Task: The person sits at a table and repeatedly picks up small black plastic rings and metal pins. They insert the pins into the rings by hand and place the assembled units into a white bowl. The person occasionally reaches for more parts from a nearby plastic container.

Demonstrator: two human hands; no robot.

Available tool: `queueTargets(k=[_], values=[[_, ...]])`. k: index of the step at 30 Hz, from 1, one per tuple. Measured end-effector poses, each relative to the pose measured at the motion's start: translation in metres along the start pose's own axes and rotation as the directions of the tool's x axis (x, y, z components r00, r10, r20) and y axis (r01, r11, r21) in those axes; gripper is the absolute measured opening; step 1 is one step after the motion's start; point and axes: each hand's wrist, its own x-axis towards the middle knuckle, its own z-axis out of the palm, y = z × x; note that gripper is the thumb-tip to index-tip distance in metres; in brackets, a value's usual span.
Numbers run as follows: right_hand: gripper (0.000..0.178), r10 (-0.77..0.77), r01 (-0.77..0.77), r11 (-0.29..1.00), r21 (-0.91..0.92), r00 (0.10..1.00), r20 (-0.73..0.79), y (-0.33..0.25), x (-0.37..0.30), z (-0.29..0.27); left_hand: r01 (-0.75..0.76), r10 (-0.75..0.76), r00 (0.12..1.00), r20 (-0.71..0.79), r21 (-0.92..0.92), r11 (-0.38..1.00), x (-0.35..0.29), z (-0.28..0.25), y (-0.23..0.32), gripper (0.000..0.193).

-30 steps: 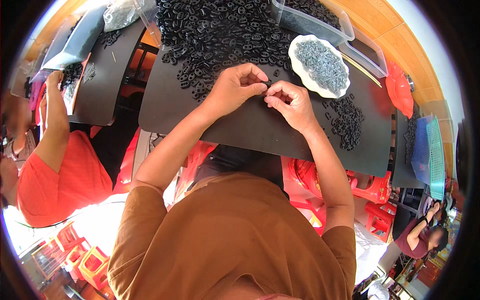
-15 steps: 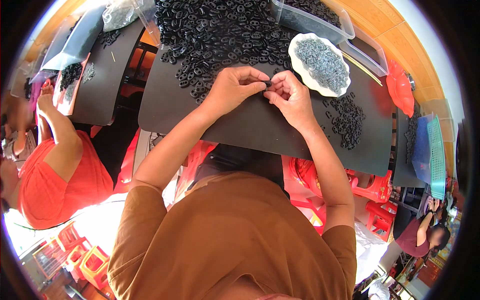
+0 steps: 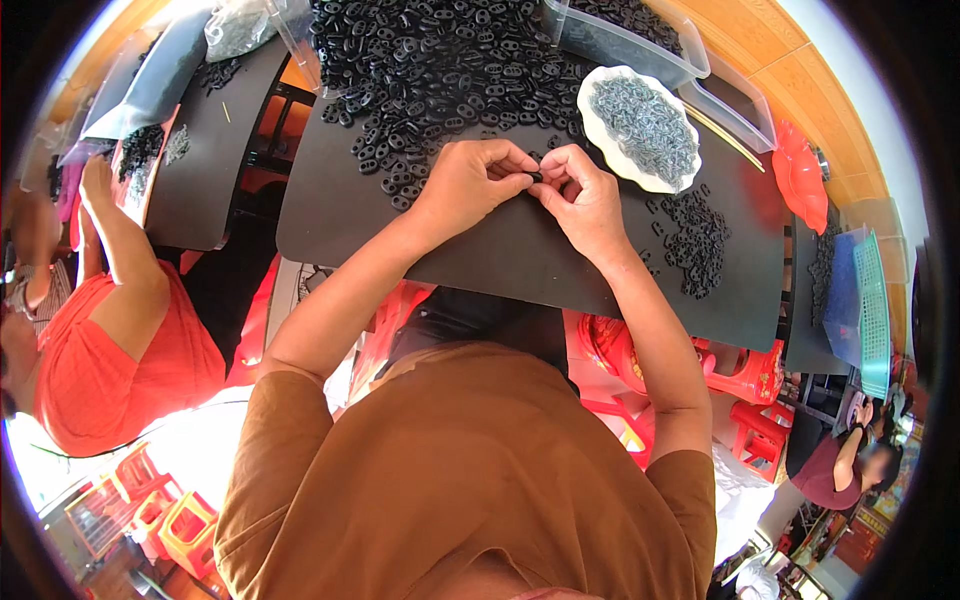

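Over the dark table point(image 3: 480, 240) my two hands meet at the fingertips. My left hand point(image 3: 472, 190) pinches a small black oval plastic piece point(image 3: 535, 177) between thumb and fingers. My right hand point(image 3: 580, 195) is closed at the same piece, its thumb and fingertips pressed together; anything smaller between them cannot be made out. Beyond my hands spreads a large heap of black oval two-holed pieces point(image 3: 430, 70). A white scalloped dish point(image 3: 612, 152) of small clear-grey parts stands past my right hand. Right of that hand lies a loose pile of small black parts point(image 3: 695, 245).
Clear plastic bins point(image 3: 625, 55) stand at the back, beside thin yellowish sticks point(image 3: 725, 135) and a red dish point(image 3: 798, 180). A teal basket point(image 3: 875, 315) is at the far right. Red stools point(image 3: 745, 370) sit below the table. A person in red point(image 3: 130, 340) works at the left table.
Both hands have dipped slightly toward me, and the black piece has turned a little between my fingertips. At left, the other person's arm has shifted.
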Motion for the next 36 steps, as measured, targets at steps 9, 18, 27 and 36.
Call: queueTargets(k=[9,18,27,36], values=[[0.023,0.006,-0.004,0.994,-0.112,1.000,0.023,-0.003,-0.004,-0.003,-0.143,0.149,0.989,-0.011,0.223,0.964,-0.006,0.004,0.002,0.014],[0.023,-0.020,0.023,0.996,-0.089,0.999,0.036,-0.002,-0.006,-0.010,-0.187,0.194,0.981,-0.009,0.230,0.955,-0.003,0.006,0.000,0.012],[0.025,-0.044,0.042,0.984,-0.174,0.999,-0.006,0.000,-0.008,-0.007,-0.266,0.279,0.960,-0.029,0.226,0.937,-0.005,0.006,0.003,0.013],[0.029,-0.011,0.012,0.989,-0.145,1.000,0.007,-0.006,-0.009,-0.007,-0.083,0.085,0.996,-0.013,0.110,0.990,-0.006,0.004,0.005,0.012]])
